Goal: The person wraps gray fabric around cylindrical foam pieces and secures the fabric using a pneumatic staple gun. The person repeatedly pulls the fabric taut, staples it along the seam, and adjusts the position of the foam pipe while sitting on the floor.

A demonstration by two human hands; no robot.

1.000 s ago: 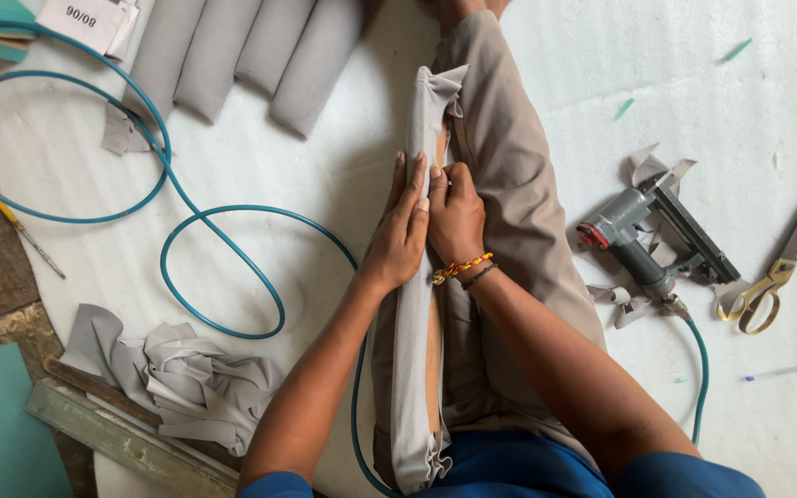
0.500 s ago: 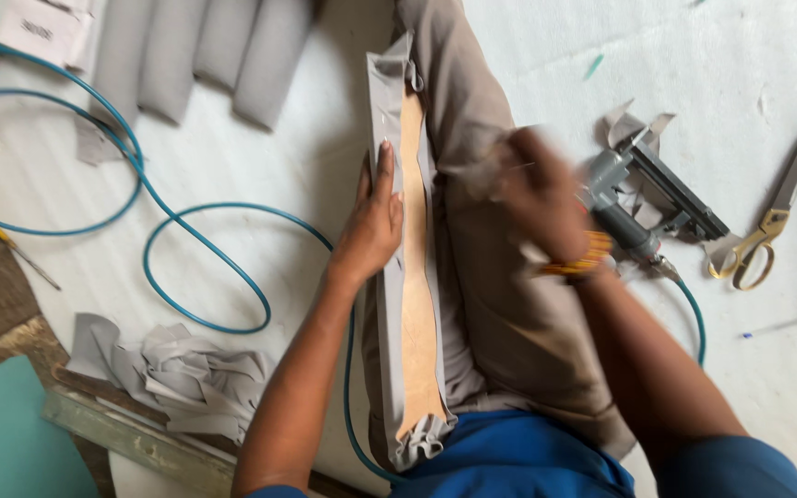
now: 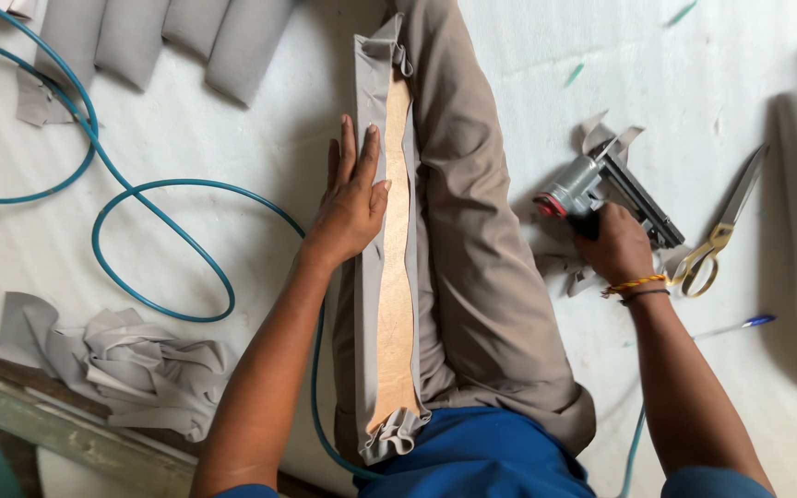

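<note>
On the white counter [image 3: 186,148], along our outstretched leg, lies the long grey-wrapped panel [image 3: 373,304], bare wood strip facing up. Left hand [image 3: 352,198] flat and spread on its fabric edge, gripping nothing. Right hand [image 3: 615,247] clenched round the staple gun [image 3: 606,189]. Scissors [image 3: 721,231] just beside; teal hose [image 3: 140,240] loops left. No containers in view.
</note>
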